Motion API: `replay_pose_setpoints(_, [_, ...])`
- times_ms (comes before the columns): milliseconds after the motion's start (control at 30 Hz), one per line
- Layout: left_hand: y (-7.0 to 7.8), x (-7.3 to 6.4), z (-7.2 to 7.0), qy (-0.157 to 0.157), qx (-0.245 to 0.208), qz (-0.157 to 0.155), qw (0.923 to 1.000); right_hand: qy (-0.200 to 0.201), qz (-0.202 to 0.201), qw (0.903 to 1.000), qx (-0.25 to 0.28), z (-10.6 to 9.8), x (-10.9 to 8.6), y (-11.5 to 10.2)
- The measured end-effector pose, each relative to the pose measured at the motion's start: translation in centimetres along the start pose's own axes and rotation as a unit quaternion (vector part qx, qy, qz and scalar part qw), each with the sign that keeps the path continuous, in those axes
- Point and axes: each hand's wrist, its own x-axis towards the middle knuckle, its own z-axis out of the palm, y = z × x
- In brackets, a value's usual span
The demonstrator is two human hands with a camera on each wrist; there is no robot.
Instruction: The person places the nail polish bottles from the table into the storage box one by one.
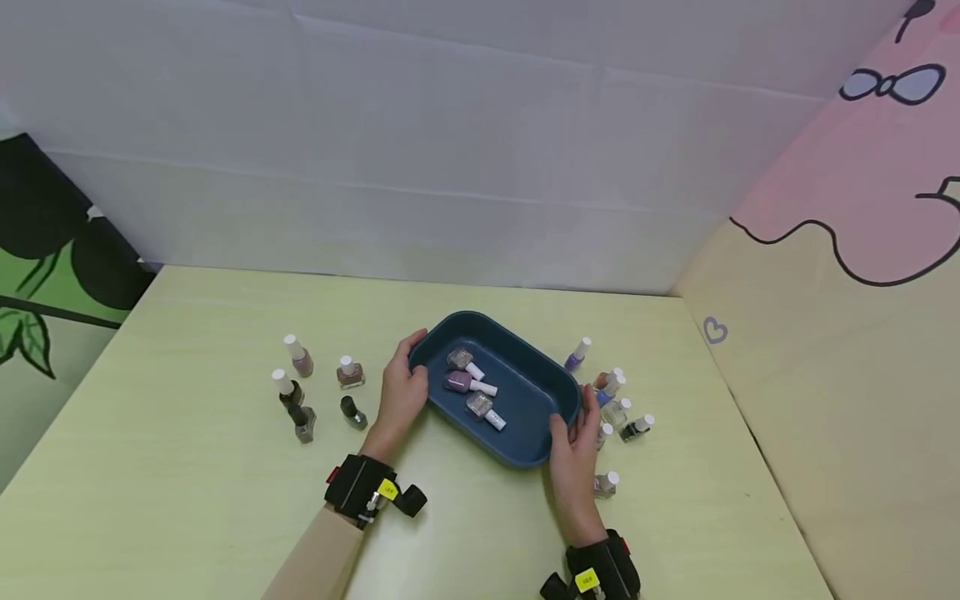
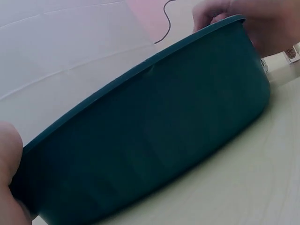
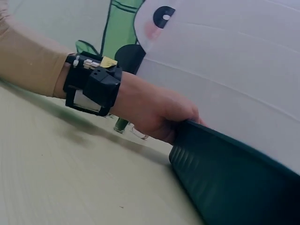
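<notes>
Pale yellow-green tabletop [image 1: 187, 508] meets a creased white backdrop [image 1: 450, 125], with a pink cartoon mural [image 1: 847, 167] at right, as a person grasps a dark blue-green, rounded rectangular tray [image 1: 525, 400] from both ends. At its left end, the left hand [image 1: 402, 387] holds the rim, thumb on the near side; opposite, the right hand [image 1: 576, 458] clasps the other end, its thumb over the edge. Whether the tray rests on the table or is slightly raised cannot be told.

Inside, three white-capped nail polish bottles lie on their sides, toward the left: a clear glittery one [image 1: 459, 359], a glossy purple one [image 1: 457, 381] and a second clear glittery one [image 1: 478, 405]. More bottles, apparently upright, flank the tray, including a square brownish bottle with a white cap [image 1: 349, 375] near the left hand and a small purple bottle with a white cap [image 1: 575, 358] beyond the tray's right end.

Uneven lifting would likely send the loose trio sliding or rolling into a wall. A swing to the right could topple the crowded bottles beside the right hand, whose knuckles already sit close to them.
</notes>
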Motion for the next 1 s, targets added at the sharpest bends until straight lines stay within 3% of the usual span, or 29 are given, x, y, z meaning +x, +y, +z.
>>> replay_pose_setpoints(133, [0.0, 0.1, 0.1, 0.001, 0.002, 0.004, 1.0000, -0.008, -0.045, 0.9979, -0.047, -0.2, -0.6, -1.2])
replay_pose_setpoints(233, [0.0, 0.0, 0.2, 0.003, 0.004, 0.005, 1.0000, -0.003, -0.096, 0.9898, -0.105, -0.7, -1.0, -2.1])
replay_pose_setpoints(367, [0.1, -0.1, 0.3, 0.003, 0.008, -0.003, 1.0000, 0.000, -0.193, 0.9686, -0.156, -1.9, -1.2, -3.2])
replay_pose_setpoints(500, [0.1, -0.1, 0.3, 0.006, 0.009, -0.004, 0.9999, -0.003, -0.247, 0.9422, -0.227, -3.4, -1.0, -4.9])
replay_pose_setpoints(733, [-0.1, -0.1, 0.2, 0.014, 0.002, -0.004, 0.9999, -0.046, -0.244, 0.8898, -0.383, -5.8, 0.0, -6.2])
replay_pose_setpoints(833, [-0.1, -0.1, 0.3, 0.013, 0.002, -0.004, 0.9999, -0.063, -0.224, 0.8799, -0.414, -6.6, 0.2, -5.9])
replay_pose_setpoints(1000, [0.2, -0.3, 0.3, 0.017, 0.000, 0.000, 0.9999, -0.084, -0.187, 0.8732, -0.442, -7.3, 0.7, -5.6])
